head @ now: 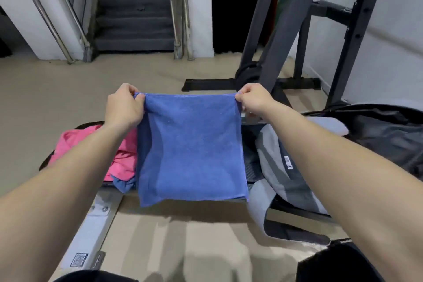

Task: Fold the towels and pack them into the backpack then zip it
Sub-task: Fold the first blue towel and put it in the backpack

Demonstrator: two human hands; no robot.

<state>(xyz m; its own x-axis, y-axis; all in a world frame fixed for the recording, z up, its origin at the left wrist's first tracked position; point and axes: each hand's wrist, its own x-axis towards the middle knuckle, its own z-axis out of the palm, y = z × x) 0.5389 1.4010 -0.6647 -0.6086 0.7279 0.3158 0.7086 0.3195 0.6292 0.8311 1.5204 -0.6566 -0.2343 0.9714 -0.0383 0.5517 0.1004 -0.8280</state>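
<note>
In the head view, the left hand (124, 107) and the right hand (254, 98) each pinch a top corner of the blue towel (190, 146) and pull its top edge straight. The towel hangs flat in the air. Its bottom edge hangs in front of the near edge of the dark surface (250, 158). A pink towel (91, 144) lies bunched just to the left. A grey cloth (272, 158) lies to the right, with the black backpack (384, 130) past it. Tan floor (68, 89) runs ahead to the stairs (135, 18).

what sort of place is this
Probably a small gym or workout room. A dark steel rack frame stands on the right, with what looks like a weight plate at its base. Behind, a carpeted staircase with metal handrails leads up.
</note>
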